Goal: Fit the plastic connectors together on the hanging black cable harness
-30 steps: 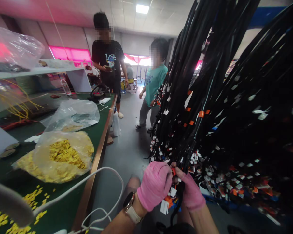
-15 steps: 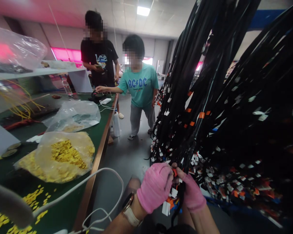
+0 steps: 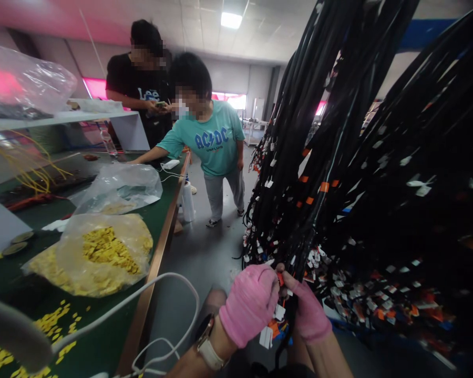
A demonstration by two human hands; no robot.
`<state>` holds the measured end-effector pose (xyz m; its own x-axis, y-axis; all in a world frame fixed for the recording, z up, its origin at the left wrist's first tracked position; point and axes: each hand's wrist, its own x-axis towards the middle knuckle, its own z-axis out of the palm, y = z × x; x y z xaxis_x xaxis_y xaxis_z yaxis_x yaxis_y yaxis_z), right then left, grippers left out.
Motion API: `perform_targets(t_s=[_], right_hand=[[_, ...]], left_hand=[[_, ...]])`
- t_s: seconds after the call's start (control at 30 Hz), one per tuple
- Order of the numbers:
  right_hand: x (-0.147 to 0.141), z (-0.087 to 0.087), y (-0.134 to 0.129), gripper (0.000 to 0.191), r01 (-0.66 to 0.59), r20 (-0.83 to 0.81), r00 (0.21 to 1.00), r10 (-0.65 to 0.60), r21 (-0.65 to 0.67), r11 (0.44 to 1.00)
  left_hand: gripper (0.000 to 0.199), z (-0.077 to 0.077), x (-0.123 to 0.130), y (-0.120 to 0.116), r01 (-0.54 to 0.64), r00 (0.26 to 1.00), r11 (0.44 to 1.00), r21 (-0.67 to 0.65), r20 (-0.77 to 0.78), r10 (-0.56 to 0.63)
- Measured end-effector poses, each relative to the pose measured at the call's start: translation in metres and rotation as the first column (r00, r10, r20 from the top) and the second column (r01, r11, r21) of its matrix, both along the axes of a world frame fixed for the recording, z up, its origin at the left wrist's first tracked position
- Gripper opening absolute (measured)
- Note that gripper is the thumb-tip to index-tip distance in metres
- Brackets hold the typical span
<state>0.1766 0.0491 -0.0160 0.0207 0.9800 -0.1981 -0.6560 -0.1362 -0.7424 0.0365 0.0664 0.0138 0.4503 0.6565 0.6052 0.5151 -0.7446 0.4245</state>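
Observation:
A small red connector (image 3: 280, 278) on the end of a black cable harness is pinched by the bare fingertips of my right hand (image 3: 309, 311). My left hand (image 3: 250, 303), in a pink glove, is closed right beside this connector. Its fingertips are turned away, so what they hold is hidden. Below my hands hang white tags (image 3: 266, 337) and orange and blue connectors (image 3: 275, 329). Thick bundles of black cables (image 3: 319, 131) come down from above to where I work.
To my left stands a green-topped table (image 3: 102, 320) with an open plastic bag of yellow pieces (image 3: 110, 252) and loose yellow pieces (image 3: 49, 323). A white cable (image 3: 157, 281) loops over its edge. One person in teal (image 3: 213, 136) leans on the table; another (image 3: 142, 89) stands behind.
The person in teal has bent forward and reached farther over the table. The person in black has shifted left and raised a held object. My hands have barely moved.

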Motion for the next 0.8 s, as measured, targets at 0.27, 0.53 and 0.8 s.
perform_targets(t_s=[0.27,0.53,0.8], right_hand=[[-0.0011,0.0016,-0.0004,0.019,0.030,0.096,0.995,-0.033,0.028,0.999],[-0.0008,0.0043,-0.0005,0.021,0.035,0.216,0.975,-0.050,0.073,0.997],[0.0009,-0.0033,-0.0028,0.018,-0.004,0.112,0.994,-0.002,0.051,0.999]], left_hand=[[0.013,-0.0012,0.0027,0.0009,-0.021,1.000,0.999,-0.048,0.018,0.022],[0.011,-0.0016,0.0022,-0.0010,-0.069,0.990,0.998,0.007,-0.121,0.070],[0.011,0.0019,-0.0012,-0.0012,-0.081,0.991,0.995,-0.064,-0.114,0.074]])
